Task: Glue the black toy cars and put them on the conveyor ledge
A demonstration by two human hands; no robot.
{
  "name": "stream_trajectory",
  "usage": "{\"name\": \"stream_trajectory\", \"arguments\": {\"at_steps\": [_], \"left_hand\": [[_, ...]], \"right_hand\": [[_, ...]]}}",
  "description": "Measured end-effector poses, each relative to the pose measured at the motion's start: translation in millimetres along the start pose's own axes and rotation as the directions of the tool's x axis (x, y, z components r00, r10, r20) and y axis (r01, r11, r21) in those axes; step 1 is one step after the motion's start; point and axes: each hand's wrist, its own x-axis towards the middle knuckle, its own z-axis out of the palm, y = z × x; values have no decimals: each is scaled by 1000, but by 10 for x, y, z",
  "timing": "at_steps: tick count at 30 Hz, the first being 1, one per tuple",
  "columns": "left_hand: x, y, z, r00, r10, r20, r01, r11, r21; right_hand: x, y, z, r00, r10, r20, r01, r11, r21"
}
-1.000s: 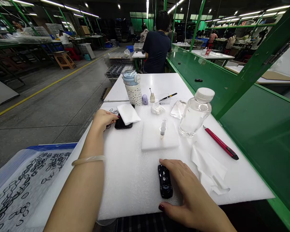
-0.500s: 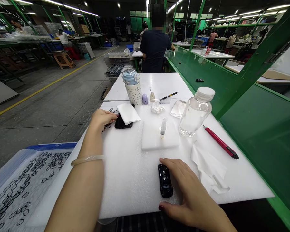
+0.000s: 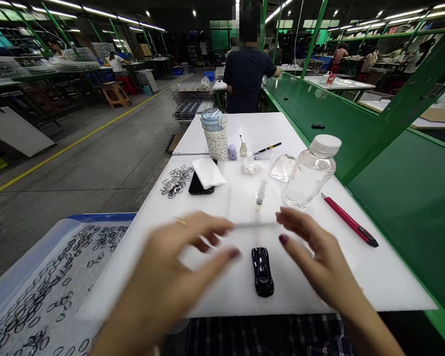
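A glossy black toy car [image 3: 262,272] lies on the white foam sheet [image 3: 207,296] near its front edge, between my two hands and touched by neither. My left hand [image 3: 174,262], smeared by motion, hovers left of the car with thumb and fingers apart; nothing shows between them. To the right of the car is my right hand [image 3: 319,252], also open, its thumb away from its fingers. Beyond them a small syringe [image 3: 260,195] rests on a foam block [image 3: 237,202]. Thin black rings [image 3: 176,183] form a pile at the left, beside a phone [image 3: 200,187] under a folded white cloth [image 3: 208,173].
At the right stand a clear bottle [image 3: 311,173] and a red pen-like cutter [image 3: 350,220]. A dotted tumbler [image 3: 215,136] stands at the back. Left below lies a ring-covered sheet [image 3: 70,277]. A green conveyor [image 3: 404,183] runs along the right; a person [image 3: 247,74] sits ahead.
My left hand has left the ring pile by the phone and come toward the middle. My right hand has lifted away from around the toy car and moved forward. The view has shifted slightly.
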Motion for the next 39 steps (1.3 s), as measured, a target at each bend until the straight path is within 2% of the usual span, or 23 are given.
{"name": "stream_trajectory", "arguments": {"at_steps": [1,2,4,7,10,12,15,18,20,24,28,32,35,37,39], "left_hand": [[-105,-39,224,966,181,183,-184,983,2],[-183,-91,423,913,259,316,-273,962,-1],[-272,-202,719,858,295,421,-335,942,23],[-297,-313,921,856,326,401,-380,923,59],[-284,-347,976,869,395,300,-430,901,61],[-289,-348,998,863,441,247,-464,885,42],[-334,-315,1040,860,481,170,-484,875,-26],[-409,-238,1090,890,443,107,-432,895,-113],[-455,-184,1120,912,408,52,-396,906,-151],[-494,-142,1148,930,365,-49,-367,912,-181],[-468,-167,1136,932,362,-21,-359,914,-190],[-428,-168,1129,941,338,-19,-336,923,-186],[-417,-152,1132,945,325,-20,-323,926,-196],[-416,-142,1136,947,319,-19,-316,926,-204],[-415,-133,1143,950,311,-20,-308,926,-218]], "right_hand": [[128,-35,-10,999,-11,-32,11,1000,14],[262,-65,-12,999,-28,-33,28,999,18],[519,-100,12,997,-53,50,55,998,-30],[806,-71,78,979,-25,205,46,994,-96],[936,-8,102,958,36,284,-8,995,-99],[932,-3,74,950,39,311,-34,999,-21],[764,-73,-6,956,-42,289,-9,985,170],[432,-156,-63,981,-153,122,98,922,375],[191,-167,-68,985,-170,32,140,895,423],[-198,-84,-25,991,-136,6,124,918,378],[-513,25,4,990,-142,-18,140,939,315],[-818,93,57,974,-208,-93,224,948,224],[-945,105,141,966,-223,-134,244,954,171],[-942,92,161,971,-222,-94,237,947,215],[-873,54,119,963,-268,-34,259,878,402]]}}
